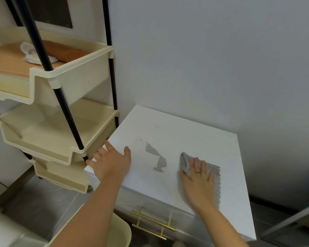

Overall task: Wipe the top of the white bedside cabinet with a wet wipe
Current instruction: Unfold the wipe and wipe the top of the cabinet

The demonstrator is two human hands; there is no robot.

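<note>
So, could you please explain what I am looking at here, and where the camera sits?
There is no machine here: a single camera worn on a person's head looks down at their two bare hands. The left hand rests flat on the left edge of the white cabinet top. The right hand presses a grey wipe flat against it. A wet-looking streak shows between the hands. A cream shelf rack stands to the left.

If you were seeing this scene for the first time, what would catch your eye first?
The right hand presses a grey wipe flat on the white cabinet top, near its front edge. Left of it lies a grey wet-looking streak, and the left hand rests on the top's left edge, beside a cream shelf rack.
</note>
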